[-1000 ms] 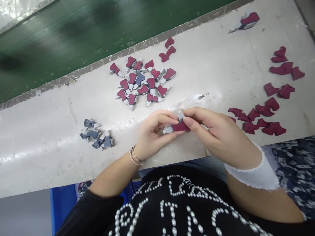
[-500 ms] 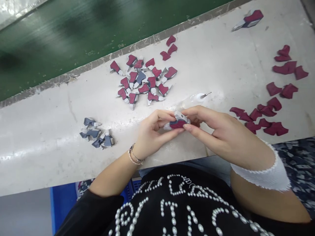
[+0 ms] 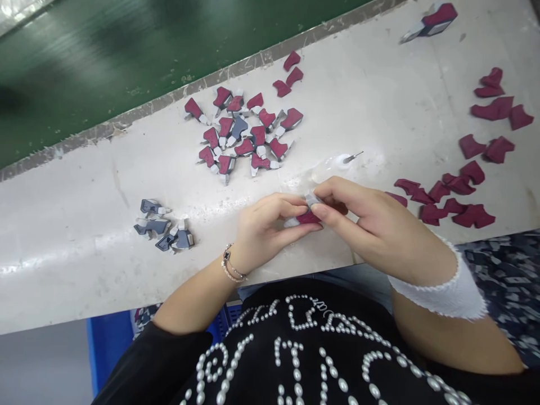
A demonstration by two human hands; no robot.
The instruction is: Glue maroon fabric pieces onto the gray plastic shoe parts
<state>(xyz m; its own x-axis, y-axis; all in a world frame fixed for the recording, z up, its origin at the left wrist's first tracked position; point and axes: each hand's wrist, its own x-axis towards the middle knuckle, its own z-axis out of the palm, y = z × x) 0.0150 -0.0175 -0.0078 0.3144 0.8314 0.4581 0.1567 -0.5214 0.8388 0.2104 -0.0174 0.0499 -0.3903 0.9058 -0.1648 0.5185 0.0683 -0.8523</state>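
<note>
Between my two hands, just above the near part of the table, is a small grey plastic piece with a maroon cover (image 3: 309, 217). My left hand (image 3: 270, 225) pinches it from the left, thumb below and fingers above. From the right, my right hand (image 3: 358, 216) grips its light grey end between thumb and forefinger. Fingers hide much of the piece. Beyond my hands lies a white-handled tool with a thin metal tip (image 3: 343, 160). A cluster of similar maroon-covered grey pieces (image 3: 257, 135) lies farther back, with one bare grey-blue piece (image 3: 239, 128) among them.
Loose maroon covers (image 3: 458, 185) spread over the right of the white table (image 3: 105, 270). Several uncovered grey pieces (image 3: 154, 226) lie at the left. A larger maroon-and-grey part (image 3: 439, 19) rests at the far right. A green surface (image 3: 147, 62) runs along the back edge.
My right thumb and fingers have shifted over the light grey end, and the piece is turned and more covered by my fingers. The camera view has shifted slightly.
</note>
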